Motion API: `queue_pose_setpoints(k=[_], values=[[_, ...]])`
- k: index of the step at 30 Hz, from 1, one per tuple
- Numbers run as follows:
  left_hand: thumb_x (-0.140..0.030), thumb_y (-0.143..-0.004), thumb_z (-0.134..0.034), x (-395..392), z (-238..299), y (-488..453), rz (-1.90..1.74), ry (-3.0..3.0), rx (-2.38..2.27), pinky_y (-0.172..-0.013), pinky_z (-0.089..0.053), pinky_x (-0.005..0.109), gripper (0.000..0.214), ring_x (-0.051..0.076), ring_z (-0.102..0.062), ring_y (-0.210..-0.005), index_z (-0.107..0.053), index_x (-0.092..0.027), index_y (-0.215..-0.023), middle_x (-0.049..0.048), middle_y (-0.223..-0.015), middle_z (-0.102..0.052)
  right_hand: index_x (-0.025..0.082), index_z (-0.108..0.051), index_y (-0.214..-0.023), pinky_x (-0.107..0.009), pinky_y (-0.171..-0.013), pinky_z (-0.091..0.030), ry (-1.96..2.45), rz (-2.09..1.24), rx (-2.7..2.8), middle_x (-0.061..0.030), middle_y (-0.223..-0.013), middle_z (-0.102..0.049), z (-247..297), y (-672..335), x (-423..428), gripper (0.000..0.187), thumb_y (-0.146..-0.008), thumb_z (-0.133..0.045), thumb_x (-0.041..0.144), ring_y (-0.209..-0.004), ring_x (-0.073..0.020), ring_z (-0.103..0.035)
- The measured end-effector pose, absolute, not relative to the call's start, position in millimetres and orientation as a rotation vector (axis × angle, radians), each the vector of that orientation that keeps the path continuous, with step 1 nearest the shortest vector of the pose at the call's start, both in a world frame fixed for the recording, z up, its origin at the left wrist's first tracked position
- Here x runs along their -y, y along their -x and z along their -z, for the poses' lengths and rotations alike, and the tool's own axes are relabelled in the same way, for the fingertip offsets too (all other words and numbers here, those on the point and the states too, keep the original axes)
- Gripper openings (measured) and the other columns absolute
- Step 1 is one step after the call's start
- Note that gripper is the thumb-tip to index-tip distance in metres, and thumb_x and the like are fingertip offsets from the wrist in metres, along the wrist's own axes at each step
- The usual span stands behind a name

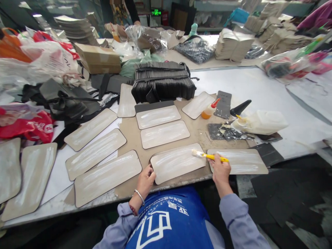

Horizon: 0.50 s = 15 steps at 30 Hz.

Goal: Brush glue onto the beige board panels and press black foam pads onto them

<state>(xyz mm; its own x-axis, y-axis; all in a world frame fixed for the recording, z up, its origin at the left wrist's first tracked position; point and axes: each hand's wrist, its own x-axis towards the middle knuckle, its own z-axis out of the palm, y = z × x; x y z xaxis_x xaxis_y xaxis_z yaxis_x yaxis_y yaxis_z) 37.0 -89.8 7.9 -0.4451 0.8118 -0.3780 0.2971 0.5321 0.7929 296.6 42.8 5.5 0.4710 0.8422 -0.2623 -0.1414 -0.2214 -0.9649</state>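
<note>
My right hand [221, 168] is closed round a yellow-handled brush [207, 156], whose glue-laden bristles rest on the right end of a beige rounded panel [177, 162] at the table's near edge. My left hand [146, 179] pinches that panel's left end, holding it down. Another glue-streaked panel [243, 162] lies just right of my right hand. Several similar coated panels [163, 133] are spread over a brown cardboard work mat [131, 133].
A white glue jug [261, 121] lies on its side at right, beside a small orange bottle [209, 110] and a black cone [240, 107]. A bundle of black pieces [163, 83] sits behind. Bags and boxes crowd the left; another person stands at the far side.
</note>
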Motion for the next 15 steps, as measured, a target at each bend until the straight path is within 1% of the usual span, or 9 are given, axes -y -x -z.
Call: queue_pose_setpoints(k=[3, 5, 8, 10, 12, 15], values=[[-0.027, -0.060, -0.043, 90.4, -6.6, -39.4, -0.901, -0.761, -2.057, -0.066, -0.040, 0.025, 0.011, 0.016, -0.056, -0.073, -0.041, -0.020, -0.051, 0.0033, -0.085, -0.066, 0.017, -0.053, -0.082, -0.034, -0.069, -0.053, 1.586, -0.830, 0.927, 0.0002, -0.076, -0.059, -14.5, -322.6, -60.1, 0.039, -0.065, -0.062, 0.051, -0.069, -0.0150, -0.060], [-0.029, -0.059, -0.044, 90.1, -5.9, -40.0, -0.971, -0.665, -2.068, -0.067, -0.041, 0.025, 0.011, 0.017, -0.056, -0.074, -0.044, -0.020, -0.053, 0.0027, -0.079, -0.065, 0.017, -0.056, -0.082, -0.036, -0.072, -0.051, 1.637, -0.631, 1.218, -0.0028, -0.078, -0.060, -21.8, -326.8, -57.8, 0.034, -0.073, -0.055, 0.050, -0.072, -0.0171, -0.060], [-0.031, -0.060, -0.047, 90.0, -3.8, -41.1, -1.059, -0.564, -2.063, -0.062, -0.041, 0.025, 0.013, 0.015, -0.053, -0.065, -0.049, -0.019, -0.057, -0.0006, -0.063, -0.058, 0.017, -0.058, -0.082, -0.037, -0.078, -0.048, 1.531, -0.385, 1.657, -0.0062, -0.081, -0.061, -30.8, -316.9, -38.4, 0.026, -0.082, -0.049, 0.041, -0.079, -0.0189, -0.059], [-0.034, -0.061, -0.049, 90.6, -1.9, -42.8, -1.099, -0.504, -1.982, -0.057, -0.041, 0.024, 0.017, 0.014, -0.050, -0.058, -0.053, -0.018, -0.065, -0.0027, -0.057, -0.054, 0.018, -0.059, -0.087, -0.035, -0.080, -0.048, 1.359, -0.342, 1.897, -0.0068, -0.083, -0.062, -33.9, -304.9, -20.5, 0.018, -0.086, -0.047, 0.032, -0.083, -0.0183, -0.058], [-0.037, -0.062, -0.051, 91.7, -0.3, -44.8, -1.094, -0.451, -1.856, -0.051, -0.040, 0.024, 0.021, 0.013, -0.049, -0.054, -0.053, -0.017, -0.069, -0.0033, -0.055, -0.053, 0.019, -0.058, -0.092, -0.034, -0.079, -0.048, 1.241, -0.315, 2.058, -0.0068, -0.086, -0.062, -35.1, -293.6, -4.1, 0.015, -0.087, -0.045, 0.024, -0.085, -0.0179, -0.057], [-0.036, -0.061, -0.052, 92.4, -1.3, -46.0, -1.005, -0.368, -1.719, -0.049, -0.041, 0.024, 0.020, 0.014, -0.051, -0.052, -0.053, -0.017, -0.067, -0.0032, -0.053, -0.053, 0.020, -0.058, -0.095, -0.033, -0.077, -0.049, 1.183, -0.307, 2.150, -0.0067, -0.087, -0.062, -37.5, -287.3, 10.8, 0.015, -0.087, -0.046, 0.019, -0.084, -0.0178, -0.057]])
